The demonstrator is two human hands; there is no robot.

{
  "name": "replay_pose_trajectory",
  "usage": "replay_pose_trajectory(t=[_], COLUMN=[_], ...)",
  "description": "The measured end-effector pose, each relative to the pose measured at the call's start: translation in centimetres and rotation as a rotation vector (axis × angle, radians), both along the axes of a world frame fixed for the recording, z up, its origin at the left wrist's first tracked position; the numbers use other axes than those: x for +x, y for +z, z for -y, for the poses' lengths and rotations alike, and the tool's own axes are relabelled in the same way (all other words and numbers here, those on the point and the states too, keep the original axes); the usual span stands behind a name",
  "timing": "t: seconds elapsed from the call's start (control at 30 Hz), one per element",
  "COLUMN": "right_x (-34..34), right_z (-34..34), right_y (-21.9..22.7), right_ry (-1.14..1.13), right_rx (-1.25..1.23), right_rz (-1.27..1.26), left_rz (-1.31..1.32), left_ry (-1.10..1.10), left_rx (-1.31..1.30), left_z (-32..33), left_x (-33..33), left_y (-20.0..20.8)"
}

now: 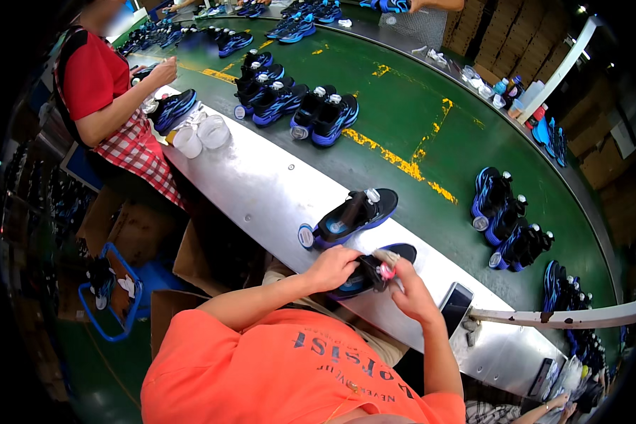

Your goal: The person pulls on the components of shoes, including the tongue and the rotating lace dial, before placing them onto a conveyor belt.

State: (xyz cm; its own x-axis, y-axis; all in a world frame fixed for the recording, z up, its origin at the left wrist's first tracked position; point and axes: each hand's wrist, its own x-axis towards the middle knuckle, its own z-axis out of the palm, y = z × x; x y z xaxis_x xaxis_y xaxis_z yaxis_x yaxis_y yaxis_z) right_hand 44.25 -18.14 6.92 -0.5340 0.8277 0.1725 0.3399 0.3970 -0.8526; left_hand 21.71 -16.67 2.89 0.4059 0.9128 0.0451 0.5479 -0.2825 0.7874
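Note:
A black sneaker with a blue-purple sole (352, 287) is at the near edge of the metal ledge, in front of my body. My left hand (334, 268) grips its collar, fingers closed. My right hand (413, 292) is closed over the shoe's opening, pinching a small beige, cloth-like piece (386, 257) with something pink at the fingertips. Just beyond lies a matching sneaker (360, 216), a round tag hanging at its heel and white stuffing at its tongue. My hands partly hide the nearer shoe.
Beyond the metal ledge (261, 191) runs a green conveyor belt (403, 106) carrying several pairs of sneakers. A phone (456, 299) lies right of my hands, by a white metal bar (558, 316). Plastic cups (213, 132) stand near a co-worker in red (95, 78) at left.

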Motion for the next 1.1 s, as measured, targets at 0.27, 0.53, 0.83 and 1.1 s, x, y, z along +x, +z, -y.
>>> replay_pose_trajectory(t=[0.27,0.53,0.83,1.1], right_x=[0.4,0.3,1.6,0.6], right_z=[-0.6,1.0,1.3,3.7], right_y=[0.0,1.7,-0.6,-0.2], right_ry=[-0.189,-0.111,-0.143,-0.353], right_rx=[-0.085,0.203,0.021,0.03], right_rz=[0.177,0.49,0.296,0.115], left_rz=[-0.03,0.011,0.063,0.142], left_ry=[0.07,0.235,-0.061,-0.078], left_rx=[0.031,-0.033,-0.558,-0.651], left_z=[1.1,1.3,1.4,1.8], left_x=[2.6,2.3,2.5,3.1], left_y=[-1.1,0.7,4.9,3.8])
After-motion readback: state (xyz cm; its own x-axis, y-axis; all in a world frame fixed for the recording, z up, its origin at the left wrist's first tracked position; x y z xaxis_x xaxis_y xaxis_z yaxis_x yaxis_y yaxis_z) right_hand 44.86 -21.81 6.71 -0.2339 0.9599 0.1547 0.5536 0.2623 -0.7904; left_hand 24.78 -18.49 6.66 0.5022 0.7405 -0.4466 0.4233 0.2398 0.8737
